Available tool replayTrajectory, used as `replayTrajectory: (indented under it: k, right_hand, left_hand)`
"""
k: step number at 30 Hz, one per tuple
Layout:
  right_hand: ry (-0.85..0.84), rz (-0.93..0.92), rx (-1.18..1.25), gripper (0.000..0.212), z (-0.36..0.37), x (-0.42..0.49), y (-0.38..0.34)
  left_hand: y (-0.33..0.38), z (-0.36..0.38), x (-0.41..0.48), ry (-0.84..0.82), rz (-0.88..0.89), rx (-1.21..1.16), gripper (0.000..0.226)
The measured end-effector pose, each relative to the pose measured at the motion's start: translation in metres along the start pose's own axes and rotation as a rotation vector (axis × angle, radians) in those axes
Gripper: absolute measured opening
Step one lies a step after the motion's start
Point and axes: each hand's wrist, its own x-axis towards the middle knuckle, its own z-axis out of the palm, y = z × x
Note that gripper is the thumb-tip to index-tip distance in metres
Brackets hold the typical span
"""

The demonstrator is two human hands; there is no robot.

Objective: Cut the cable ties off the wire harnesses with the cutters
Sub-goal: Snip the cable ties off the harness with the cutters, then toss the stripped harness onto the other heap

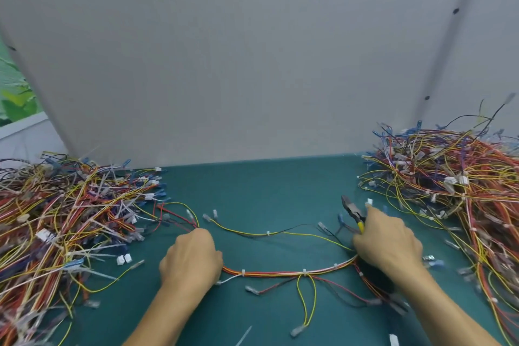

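A red, orange and yellow wire harness [280, 272] lies stretched across the teal-green table [266, 185], bound along its length by small white plastic cable ties [304, 270]. At the harness's left end, the left hand [193, 258] has its fingers curled round the bundle. At its right end, the right hand [389, 241] is clenched on the yellow-handled, dark-nosed cutters [352, 212]. Their tip points beyond the harness, clear of the ties, and blur hides whether the blades are parted. One tangled heap of coloured wires [61, 219] lies left of the harness and a second heap [455, 182] lies right of it. A grey panel [252, 50] stands beyond it.
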Motion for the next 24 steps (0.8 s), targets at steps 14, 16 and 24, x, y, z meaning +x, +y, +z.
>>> replayTrajectory:
  k: [14, 16, 24]
  right_hand:
    - [0.276, -0.181, 1.271, 0.017, -0.049, -0.003, -0.041]
    - [0.244, -0.19, 1.376, 0.018, -0.053, -0.003, -0.046]
    - [0.143, -0.24, 1.312, 0.011, -0.056, 0.005, -0.048]
  left_hand:
    - [0.005, -0.043, 0.017, 0.073, -0.029, -1.866, 0.029]
    - [0.008, -0.051, 0.018, 0.076, -0.012, -1.918, 0.026]
    - [0.017, -0.044, 0.028, -0.013, 0.087, -1.817, 0.02]
